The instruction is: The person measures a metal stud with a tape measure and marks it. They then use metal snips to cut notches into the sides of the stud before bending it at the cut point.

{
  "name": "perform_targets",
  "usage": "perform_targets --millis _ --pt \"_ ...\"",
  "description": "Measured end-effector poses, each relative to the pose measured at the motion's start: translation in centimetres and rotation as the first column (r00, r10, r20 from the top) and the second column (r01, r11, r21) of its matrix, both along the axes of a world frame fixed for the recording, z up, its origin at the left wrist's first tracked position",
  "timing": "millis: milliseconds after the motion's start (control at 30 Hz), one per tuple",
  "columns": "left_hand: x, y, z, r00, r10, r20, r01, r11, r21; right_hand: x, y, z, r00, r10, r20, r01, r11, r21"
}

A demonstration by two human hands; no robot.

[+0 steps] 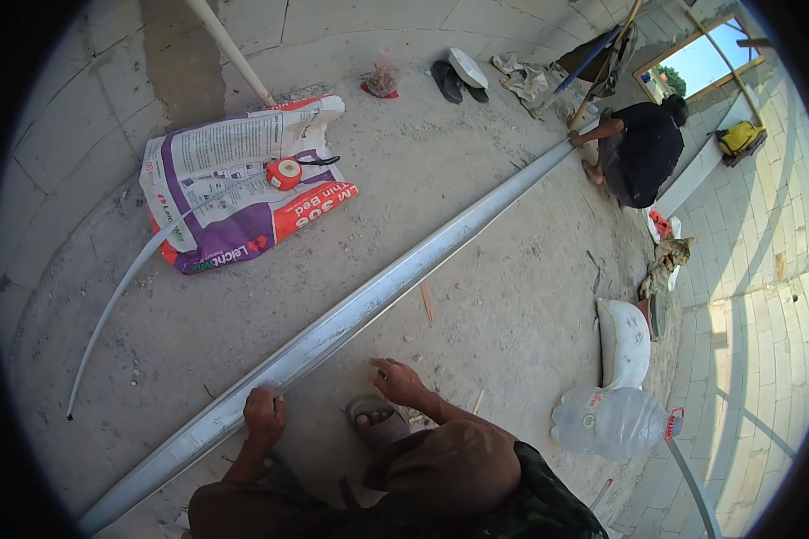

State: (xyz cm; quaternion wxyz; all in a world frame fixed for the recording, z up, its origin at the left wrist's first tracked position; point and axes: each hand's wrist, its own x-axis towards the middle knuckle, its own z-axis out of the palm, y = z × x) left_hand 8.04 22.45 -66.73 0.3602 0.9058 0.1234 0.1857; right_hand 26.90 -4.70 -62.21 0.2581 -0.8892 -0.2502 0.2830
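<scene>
A long silvery metal channel (360,308) runs diagonally across the floor from the lower left to the far right. My left hand (265,418) is closed at its near edge, fingers curled against the rim. Short of the channel, my right hand (399,381) hovers above the floor by my sandalled foot, fingers loosely bent and apart, with nothing visible in them. At the far end, a co-worker (640,148) in dark clothes crouches with a hand at the channel.
A red tape measure (284,173), its blade (135,269) extended, rests on a printed bag (234,220) beyond the channel. To my right are a large clear plastic bottle (607,422) and a white sack (622,341). Dark sandals (447,83) lie near the far block wall (351,31).
</scene>
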Motion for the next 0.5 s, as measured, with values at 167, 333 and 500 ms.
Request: perform_targets --millis 167,333,500 --pt "-0.2 0.3 0.0 1.0 0.008 -0.008 -0.008 1.0 0.009 0.5 0.5 0.7 1.0 0.018 -0.019 -0.019 1.0 -0.002" --pt "-0.1 0.2 0.0 1.0 0.004 -0.003 -0.004 1.0 0.007 1.5 -0.1 1.6 0.999 0.018 0.048 -0.018 1.0 0.003" --pt "-0.1 0.2 0.1 1.0 0.009 0.002 -0.009 1.0 -0.005 2.5 -0.9 1.8 0.997 -0.007 0.074 0.008 1.0 -0.012"
